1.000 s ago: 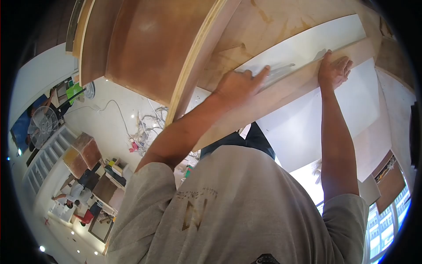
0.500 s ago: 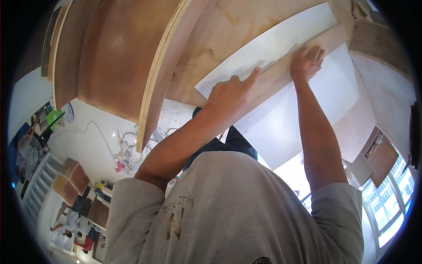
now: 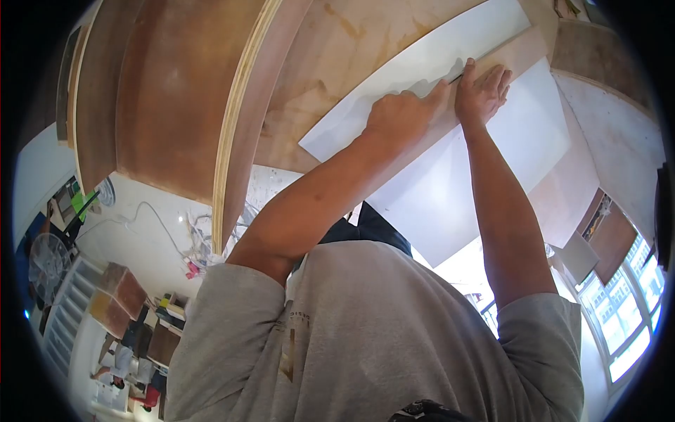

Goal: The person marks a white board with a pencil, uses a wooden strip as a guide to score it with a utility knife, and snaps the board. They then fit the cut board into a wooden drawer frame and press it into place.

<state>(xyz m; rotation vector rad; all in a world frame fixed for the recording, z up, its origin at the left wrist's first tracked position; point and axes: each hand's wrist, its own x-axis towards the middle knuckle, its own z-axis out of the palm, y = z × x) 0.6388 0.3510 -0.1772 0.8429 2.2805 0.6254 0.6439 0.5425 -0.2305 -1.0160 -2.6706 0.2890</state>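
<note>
A white sheet [image 3: 415, 60] with a curved far edge lies on the wooden surface. Across it runs a straight wooden strip [image 3: 517, 60], slanting up to the right. My right hand [image 3: 481, 95] rests on this strip, fingers spread and thumb at its upper edge. Close beside it, my left hand [image 3: 404, 116] is closed, forefinger stretched along the strip's upper edge. A thin dark tip [image 3: 455, 78] sticks out past that finger, touching or nearly touching the edge; the rest of this slim tool is hidden in the hand.
A tall curved plywood panel [image 3: 239, 105] rises left of my arm. More white sheet [image 3: 478, 169] extends below the strip. Cables [image 3: 193, 239] lie on the floor. Co-workers [image 3: 119, 366], a fan [image 3: 49, 260] and boxes [image 3: 116, 299] are at lower left; windows [image 3: 626, 309] stand at right.
My left hand has slid up and right along the strip's edge, closer to my right hand. My right hand stays on the strip, its thumb now stretched up. The whole view has shifted slightly.
</note>
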